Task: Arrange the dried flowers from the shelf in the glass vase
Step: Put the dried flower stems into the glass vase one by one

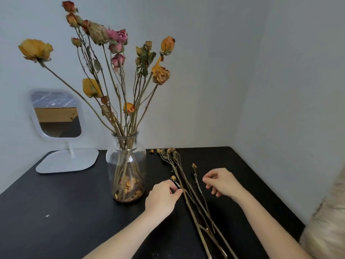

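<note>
On the black table (56, 212), tucked into a pale wall corner, nothing carries a readable word or label. Left hand (162, 198) has its grip pinched narrow on one of the loose dried stems (194, 208), thumb and fingertips closed on it just right of the glass vase (127, 165). Right hand (222, 182) hovers over the stems with its grip loosely half curled, holding nothing. The vase stands mid-table, already full of dried roses (115, 58) fanning wide above its neck, fallen petals pooled at its bottom. Loose stems lie diagonally from the back edge toward the near right. Plenty of bare table front left. A white mirror (56, 114) stands back left, near the vase; something cream and fluffy (328, 221) crowds the right edge.
</note>
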Motion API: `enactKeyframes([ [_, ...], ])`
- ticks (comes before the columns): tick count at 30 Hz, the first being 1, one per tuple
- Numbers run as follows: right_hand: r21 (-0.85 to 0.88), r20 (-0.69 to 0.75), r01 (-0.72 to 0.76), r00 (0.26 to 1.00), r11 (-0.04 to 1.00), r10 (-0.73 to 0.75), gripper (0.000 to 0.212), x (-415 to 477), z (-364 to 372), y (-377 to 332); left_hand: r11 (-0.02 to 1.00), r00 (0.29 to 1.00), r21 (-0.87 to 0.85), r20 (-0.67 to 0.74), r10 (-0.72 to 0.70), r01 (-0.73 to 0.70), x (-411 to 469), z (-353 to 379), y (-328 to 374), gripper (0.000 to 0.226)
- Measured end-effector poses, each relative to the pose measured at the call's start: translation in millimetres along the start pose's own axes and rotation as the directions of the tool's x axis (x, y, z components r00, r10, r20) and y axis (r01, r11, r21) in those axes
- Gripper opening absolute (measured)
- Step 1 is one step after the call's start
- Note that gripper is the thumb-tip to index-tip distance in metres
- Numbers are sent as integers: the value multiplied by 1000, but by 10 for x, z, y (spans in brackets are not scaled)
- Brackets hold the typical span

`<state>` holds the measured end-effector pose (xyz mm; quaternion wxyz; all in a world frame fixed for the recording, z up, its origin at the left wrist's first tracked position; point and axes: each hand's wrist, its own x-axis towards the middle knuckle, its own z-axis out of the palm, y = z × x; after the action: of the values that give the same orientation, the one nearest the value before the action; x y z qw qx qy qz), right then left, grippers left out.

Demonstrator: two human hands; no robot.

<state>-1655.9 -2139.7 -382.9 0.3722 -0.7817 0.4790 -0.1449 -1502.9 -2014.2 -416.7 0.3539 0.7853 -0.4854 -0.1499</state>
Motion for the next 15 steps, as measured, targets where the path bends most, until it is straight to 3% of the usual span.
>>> enactKeyframes([
  [9,-219,20,41,999,975,-38,19,102,392,5,975,982,134,42,-186,179,318,344,130,28],
  [12,-250,-2,18,1000,968,-20,18,127,427,-31,973,971,59,72,-227,223,357,341,139,26],
  [15,-253,-7,-24,1000,967,23,14,144,437,-38,955,956,-90,109,-271,281,365,309,125,42],
])
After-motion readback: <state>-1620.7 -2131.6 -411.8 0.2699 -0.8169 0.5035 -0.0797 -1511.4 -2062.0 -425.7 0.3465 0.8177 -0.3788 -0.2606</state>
